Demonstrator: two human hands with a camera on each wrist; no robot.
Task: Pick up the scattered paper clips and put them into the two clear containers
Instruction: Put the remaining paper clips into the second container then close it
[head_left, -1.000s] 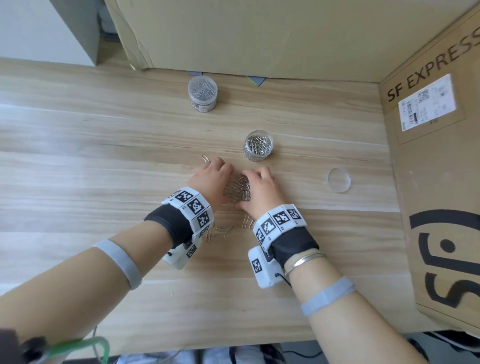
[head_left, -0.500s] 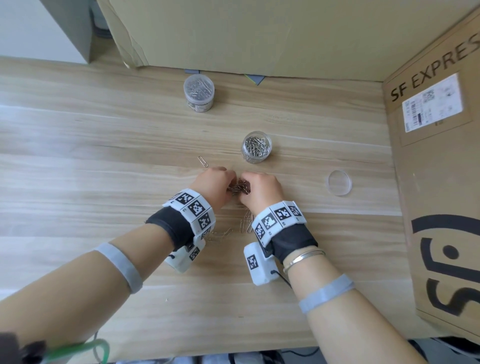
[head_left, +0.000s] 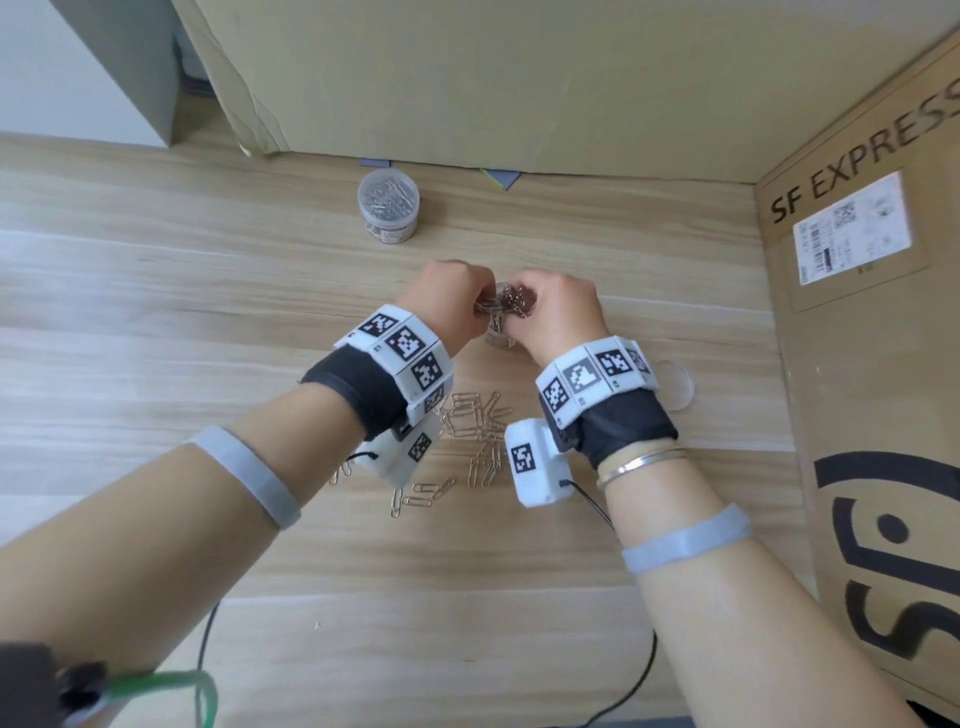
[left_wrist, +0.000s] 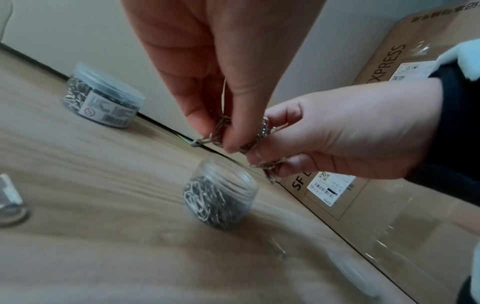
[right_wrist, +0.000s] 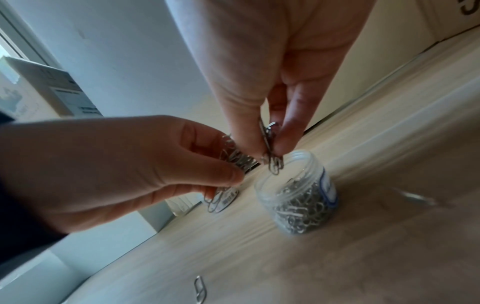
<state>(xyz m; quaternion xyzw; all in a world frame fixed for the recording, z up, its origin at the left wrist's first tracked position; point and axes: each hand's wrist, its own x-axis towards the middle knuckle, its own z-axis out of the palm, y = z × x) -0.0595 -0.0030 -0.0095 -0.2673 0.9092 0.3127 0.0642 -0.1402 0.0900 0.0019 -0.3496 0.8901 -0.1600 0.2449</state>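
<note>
2 hands, left (head_left: 451, 300) and right (head_left: 557, 312), each pinch a bunch of clips (head_left: 503, 306) above 1 open jar (left_wrist: 221, 197); 1 lidded jar (head_left: 388, 207) beyond; loose clips (head_left: 475, 422) behind wrists.

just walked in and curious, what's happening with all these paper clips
A person is gathering paper clips off a wooden table. Both the left hand and the right hand pinch bunches of clips just above an open clear jar that is already mostly full. A second jar, lidded, stands farther back. More loose clips lie on the table near the wrists, and a clear lid sits to the right.
</note>
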